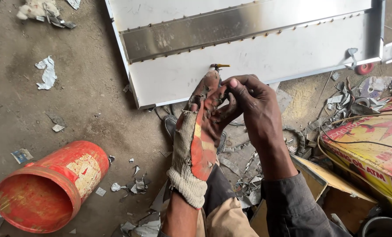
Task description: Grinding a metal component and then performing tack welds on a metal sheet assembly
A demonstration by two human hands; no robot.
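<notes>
Both hands meet: gloved left hand (202,127) (torn, red-coated) pinches a small tool (219,66), bare right hand (248,103) grasping the glove's fingers

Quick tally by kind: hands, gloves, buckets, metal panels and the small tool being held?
Hands: 2, the left hand and the right hand
Gloves: 1, a worn red glove on the left hand
Buckets: 1, a red bucket lying on its side
Metal panels: 1, a metal panel on the ground
Small tools: 1, a small tool at the fingertips
Total: 6
</notes>
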